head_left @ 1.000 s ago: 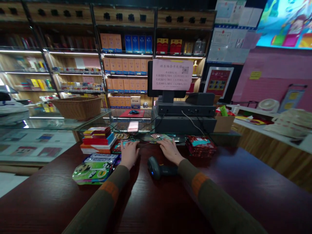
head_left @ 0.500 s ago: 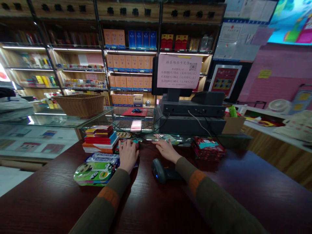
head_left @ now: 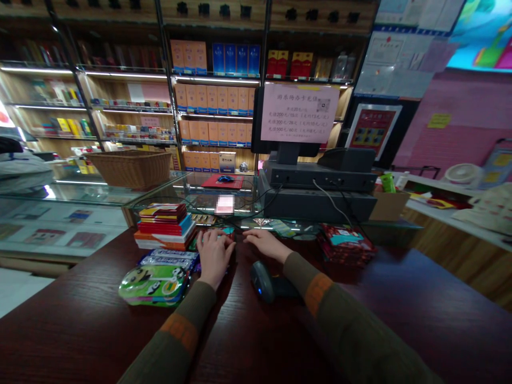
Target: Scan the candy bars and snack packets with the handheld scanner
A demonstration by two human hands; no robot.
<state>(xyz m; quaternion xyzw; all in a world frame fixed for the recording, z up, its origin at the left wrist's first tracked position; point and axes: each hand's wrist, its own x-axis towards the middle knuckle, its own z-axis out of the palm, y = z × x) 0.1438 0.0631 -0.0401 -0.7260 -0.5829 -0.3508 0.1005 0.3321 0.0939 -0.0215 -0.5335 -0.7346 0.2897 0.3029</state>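
My left hand (head_left: 214,253) lies flat, fingers spread, on a small teal packet (head_left: 229,232) at the back of the dark wooden counter (head_left: 100,330). My right hand (head_left: 264,244) rests flat beside it, fingers stretched toward the left hand, holding nothing. A black barcode scanner (head_left: 264,280) lies on the counter just under my right wrist. Left of my left hand sit a green panda-print pack (head_left: 154,282), blue-and-white packs (head_left: 170,258) and a stack of red and orange packets (head_left: 164,224).
A pile of red packets (head_left: 346,242) lies to the right. Behind stand a cash register (head_left: 318,184) with a pink sign (head_left: 300,112), a glass counter (head_left: 80,194) with a wicker basket (head_left: 130,166), and shelves of boxes (head_left: 216,98).
My right hand has slid left toward my left hand. The left hand stays on the packet, and the view has shifted slightly up and right.
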